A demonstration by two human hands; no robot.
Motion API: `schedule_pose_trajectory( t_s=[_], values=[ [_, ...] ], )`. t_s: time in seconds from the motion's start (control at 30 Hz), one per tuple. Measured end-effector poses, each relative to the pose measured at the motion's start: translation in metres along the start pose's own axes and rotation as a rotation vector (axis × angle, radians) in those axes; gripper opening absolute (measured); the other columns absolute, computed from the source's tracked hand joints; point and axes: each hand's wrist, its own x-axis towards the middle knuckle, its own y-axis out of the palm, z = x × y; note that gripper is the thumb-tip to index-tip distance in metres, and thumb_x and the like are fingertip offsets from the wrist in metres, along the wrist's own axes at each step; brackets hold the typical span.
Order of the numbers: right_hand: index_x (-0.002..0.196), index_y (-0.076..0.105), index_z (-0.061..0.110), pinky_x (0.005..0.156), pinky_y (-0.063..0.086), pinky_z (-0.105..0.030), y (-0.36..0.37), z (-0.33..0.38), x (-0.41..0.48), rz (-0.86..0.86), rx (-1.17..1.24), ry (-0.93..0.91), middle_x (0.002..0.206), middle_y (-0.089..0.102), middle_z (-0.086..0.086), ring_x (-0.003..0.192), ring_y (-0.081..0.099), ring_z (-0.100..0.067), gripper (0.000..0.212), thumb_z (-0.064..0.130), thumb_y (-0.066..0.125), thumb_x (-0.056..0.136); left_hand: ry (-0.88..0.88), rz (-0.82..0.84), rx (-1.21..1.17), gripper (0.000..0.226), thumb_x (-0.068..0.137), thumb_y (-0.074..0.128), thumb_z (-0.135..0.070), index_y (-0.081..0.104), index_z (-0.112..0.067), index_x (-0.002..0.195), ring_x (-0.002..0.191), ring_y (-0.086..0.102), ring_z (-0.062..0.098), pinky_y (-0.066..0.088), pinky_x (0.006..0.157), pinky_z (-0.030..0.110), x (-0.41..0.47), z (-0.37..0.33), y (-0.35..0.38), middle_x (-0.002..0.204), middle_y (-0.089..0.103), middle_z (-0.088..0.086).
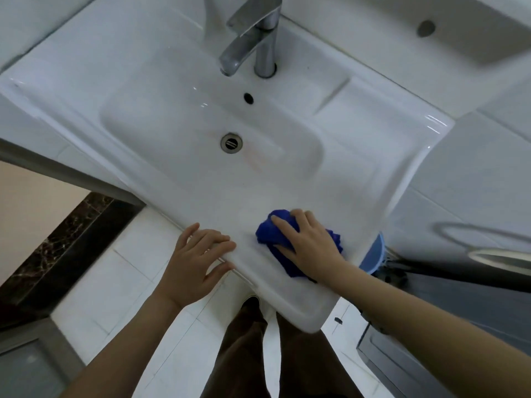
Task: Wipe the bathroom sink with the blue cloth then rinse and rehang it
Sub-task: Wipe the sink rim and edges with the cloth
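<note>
Both hands on white ceramic sink (pixel 258 191). Right hand (pixel 307 242) lies with spread fingers on the bunched blue cloth (pixel 267 228), pressing rather than clutching it, likely for wiping pressure. Left hand (pixel 198 254), relaxed and holding nothing, braces on the rim beside it. Front edge sits close under the right wrist; the open basin lies ahead of the fingers.
</note>
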Motion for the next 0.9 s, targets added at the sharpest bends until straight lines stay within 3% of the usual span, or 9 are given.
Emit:
schedule_pose_trajectory(
  t_s=[0.1, 0.23, 0.33, 0.4, 0.53, 0.6, 0.67, 0.73, 0.9],
  values=[
    [0.129, 0.054, 0.012, 0.076, 0.053, -0.044, -0.007, -0.049, 0.034, -0.045, -0.030, -0.057, 0.111, 0.056, -0.019, 0.091, 0.054, -0.038, 0.050, 0.043, 0.047, 0.090, 0.018, -0.028, 0.005, 0.037, 0.096, 0.050, -0.044, 0.071, -0.020, 0.114, 0.114, 0.058, 0.016, 0.023, 0.118, 0.040, 0.001, 0.001, 0.005, 0.117, 0.068, -0.003],
    [0.134, 0.048, 0.012, 0.088, 0.045, -0.042, -0.042, -0.139, 0.079, -0.176, -0.063, 0.381, 0.121, 0.049, -0.020, 0.105, 0.048, -0.037, 0.047, 0.036, 0.054, 0.095, 0.031, -0.068, 0.027, 0.034, 0.093, 0.053, -0.041, 0.071, -0.021, 0.114, 0.114, 0.058, 0.016, 0.026, 0.116, 0.043, -0.002, 0.002, 0.007, 0.116, 0.068, -0.005],
    [0.131, 0.051, 0.009, 0.084, 0.047, -0.045, -0.038, -0.122, 0.073, -0.224, -0.112, 0.483, 0.118, 0.052, -0.023, 0.099, 0.050, -0.040, 0.046, 0.032, 0.059, 0.092, 0.014, -0.056, 0.028, 0.034, 0.093, 0.053, -0.042, 0.071, -0.022, 0.114, 0.114, 0.059, 0.018, 0.025, 0.117, 0.043, -0.002, 0.002, 0.005, 0.116, 0.068, -0.005],
    [0.129, 0.054, 0.008, 0.078, 0.050, -0.047, -0.026, -0.085, 0.055, -0.192, -0.054, 0.300, 0.114, 0.056, -0.023, 0.092, 0.052, -0.041, 0.046, 0.029, 0.059, 0.089, -0.004, -0.043, 0.024, 0.035, 0.094, 0.052, -0.043, 0.071, -0.022, 0.115, 0.114, 0.060, 0.018, 0.024, 0.117, 0.043, -0.002, 0.000, 0.005, 0.117, 0.068, -0.005],
    [0.134, 0.047, 0.020, 0.081, 0.050, -0.039, -0.018, -0.060, 0.025, 0.124, -0.028, -0.395, 0.121, 0.056, -0.013, 0.093, 0.054, -0.030, 0.050, 0.037, 0.060, 0.089, -0.009, -0.032, 0.031, 0.037, 0.096, 0.048, -0.045, 0.071, -0.022, 0.114, 0.114, 0.059, 0.018, 0.022, 0.118, 0.041, -0.004, 0.000, 0.003, 0.116, 0.068, -0.005],
    [0.137, 0.045, 0.020, 0.085, 0.049, -0.042, -0.024, -0.091, 0.046, 0.160, -0.062, -0.452, 0.123, 0.055, -0.014, 0.097, 0.053, -0.032, 0.050, 0.041, 0.052, 0.092, -0.013, -0.029, 0.041, 0.038, 0.097, 0.046, -0.045, 0.071, -0.021, 0.114, 0.114, 0.058, 0.018, 0.022, 0.118, 0.041, -0.004, 0.000, 0.004, 0.116, 0.068, -0.004],
    [0.135, 0.047, 0.018, 0.088, 0.049, -0.049, -0.037, -0.133, 0.074, 0.051, -0.080, -0.227, 0.125, 0.052, -0.018, 0.104, 0.051, -0.038, 0.050, 0.045, 0.044, 0.093, -0.018, -0.033, 0.053, 0.039, 0.098, 0.045, -0.045, 0.071, -0.021, 0.113, 0.114, 0.058, 0.018, 0.023, 0.117, 0.042, -0.003, -0.001, 0.004, 0.115, 0.067, -0.003],
    [0.135, 0.050, 0.013, 0.092, 0.046, -0.052, -0.054, -0.167, 0.091, -0.052, -0.069, 0.045, 0.127, 0.048, -0.022, 0.111, 0.047, -0.041, 0.048, 0.039, 0.052, 0.095, -0.023, -0.030, 0.065, 0.039, 0.099, 0.044, -0.045, 0.070, -0.021, 0.113, 0.114, 0.058, 0.018, 0.026, 0.116, 0.044, -0.003, -0.003, 0.004, 0.115, 0.067, -0.002],
    [0.134, 0.052, 0.010, 0.086, 0.046, -0.050, -0.047, -0.136, 0.075, -0.111, -0.048, 0.277, 0.127, 0.048, -0.024, 0.108, 0.047, -0.044, 0.045, 0.024, 0.063, 0.092, -0.068, 0.016, 0.055, 0.037, 0.099, 0.046, -0.044, 0.070, -0.021, 0.116, 0.115, 0.057, 0.018, 0.030, 0.116, 0.048, -0.003, -0.009, -0.004, 0.116, 0.066, -0.001]
  ],
)
